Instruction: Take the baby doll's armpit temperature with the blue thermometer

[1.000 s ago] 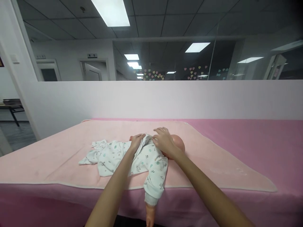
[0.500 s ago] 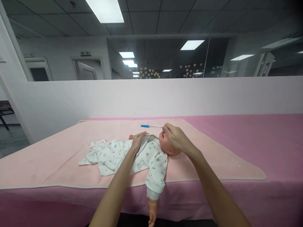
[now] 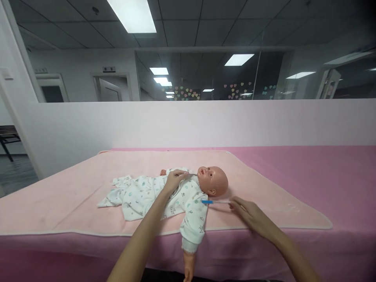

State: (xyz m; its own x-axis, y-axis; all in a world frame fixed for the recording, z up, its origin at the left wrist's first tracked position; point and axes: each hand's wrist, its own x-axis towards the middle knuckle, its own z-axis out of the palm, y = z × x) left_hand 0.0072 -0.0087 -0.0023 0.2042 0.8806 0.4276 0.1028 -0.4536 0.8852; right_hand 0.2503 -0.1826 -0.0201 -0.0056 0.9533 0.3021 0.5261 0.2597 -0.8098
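Note:
A baby doll lies on its back, its bare head to the right and its face up. It wears a white printed romper, and one arm hangs over the table's front edge. At the doll's chest, my left hand is closed on the front of the romper by the collar; the fingertips are partly hard to see. My right hand pinches the right end of a thin pale rod with a blue end. The rod is level, and its blue end is in front of the doll's near sleeve, pointing left.
Under the doll is a peach-coloured mat with a pale edge. It lies on a pink cloth covering the table. Behind stands a white low wall with glass above it. A dark-legged piece of furniture is at far left.
My right hand has moved from over the doll's face down and right, bringing the blue-ended rod to the near side. The doll's face is now uncovered. My left hand has shifted slightly on the chest.

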